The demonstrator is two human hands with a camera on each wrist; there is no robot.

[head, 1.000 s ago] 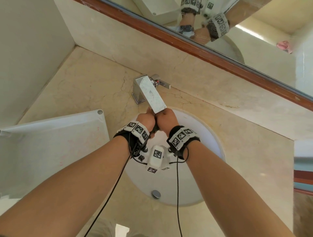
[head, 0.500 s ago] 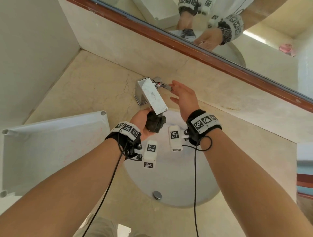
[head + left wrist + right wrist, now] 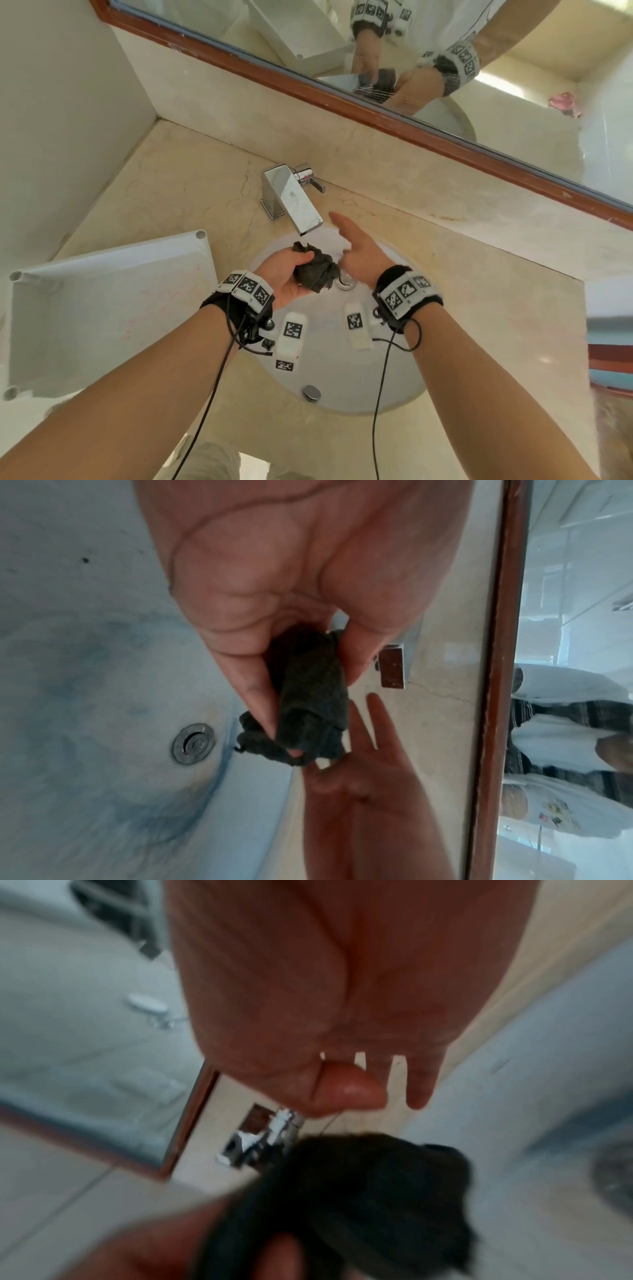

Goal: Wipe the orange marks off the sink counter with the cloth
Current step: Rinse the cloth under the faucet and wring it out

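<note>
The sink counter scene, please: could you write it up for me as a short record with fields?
cloth: dark, bunched, held over the basin
left hand: grips the cloth
right hand: open, fingers straight, beside the cloth, holding nothing
faucet: chrome, at the back of the basin
counter: beige marble; faint orange stains near the mirror wall
wiping: not yet on the counter
</note>
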